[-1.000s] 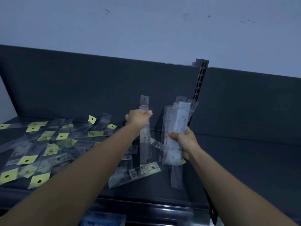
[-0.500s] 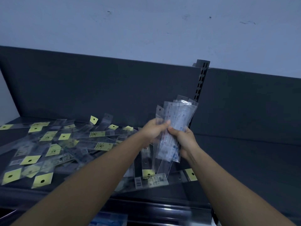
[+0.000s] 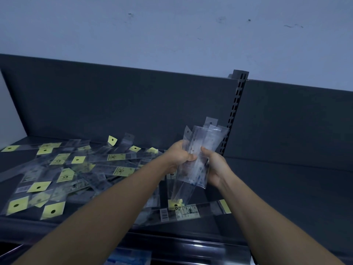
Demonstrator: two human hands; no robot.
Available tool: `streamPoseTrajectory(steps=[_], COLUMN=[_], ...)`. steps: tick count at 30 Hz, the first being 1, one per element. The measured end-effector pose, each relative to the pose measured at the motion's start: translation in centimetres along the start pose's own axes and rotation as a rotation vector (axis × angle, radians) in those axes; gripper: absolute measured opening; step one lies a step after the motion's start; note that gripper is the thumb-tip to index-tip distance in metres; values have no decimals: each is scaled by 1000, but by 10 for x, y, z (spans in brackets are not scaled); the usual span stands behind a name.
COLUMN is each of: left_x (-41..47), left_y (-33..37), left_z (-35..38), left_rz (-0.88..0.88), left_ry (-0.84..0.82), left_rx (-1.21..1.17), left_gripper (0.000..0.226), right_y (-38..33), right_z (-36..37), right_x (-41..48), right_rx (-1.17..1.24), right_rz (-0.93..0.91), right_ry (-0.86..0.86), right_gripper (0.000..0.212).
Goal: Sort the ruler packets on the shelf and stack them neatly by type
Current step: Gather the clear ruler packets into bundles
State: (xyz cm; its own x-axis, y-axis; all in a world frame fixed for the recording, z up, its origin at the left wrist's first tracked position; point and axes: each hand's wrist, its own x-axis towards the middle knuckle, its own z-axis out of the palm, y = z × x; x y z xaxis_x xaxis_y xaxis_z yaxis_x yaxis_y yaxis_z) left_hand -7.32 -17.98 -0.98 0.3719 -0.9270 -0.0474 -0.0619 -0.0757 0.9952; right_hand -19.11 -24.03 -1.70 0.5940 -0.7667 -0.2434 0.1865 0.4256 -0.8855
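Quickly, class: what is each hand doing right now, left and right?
Left hand: closed, gripping the bundle of clear ruler packets.
Right hand: closed, gripping the same bundle.

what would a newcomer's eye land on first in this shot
The left hand and right hand grip a roughly upright bundle of clear packets near the middle. To their left, loose yellow-tagged packets lie scattered over the dark shelf.
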Motion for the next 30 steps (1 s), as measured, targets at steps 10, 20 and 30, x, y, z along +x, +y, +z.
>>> streamPoseTrajectory(steps=[10,20,30], left_x=[-15,-13,-13], left_y=[2,1,4], left_z=[-18,-15,-15], left_rz=[-48,46,63], left_ry=[-540,-340,-320], left_rx=[199,211,206], left_gripper=[138,95,89], right_y=[-3,1,-2], right_z=[-4,-2,-3], right_x=[2,8,9], right_rx=[13,-60,-68], right_rz=[43,25,43], right_ry=[110,19,54], right_gripper=[16,24,20])
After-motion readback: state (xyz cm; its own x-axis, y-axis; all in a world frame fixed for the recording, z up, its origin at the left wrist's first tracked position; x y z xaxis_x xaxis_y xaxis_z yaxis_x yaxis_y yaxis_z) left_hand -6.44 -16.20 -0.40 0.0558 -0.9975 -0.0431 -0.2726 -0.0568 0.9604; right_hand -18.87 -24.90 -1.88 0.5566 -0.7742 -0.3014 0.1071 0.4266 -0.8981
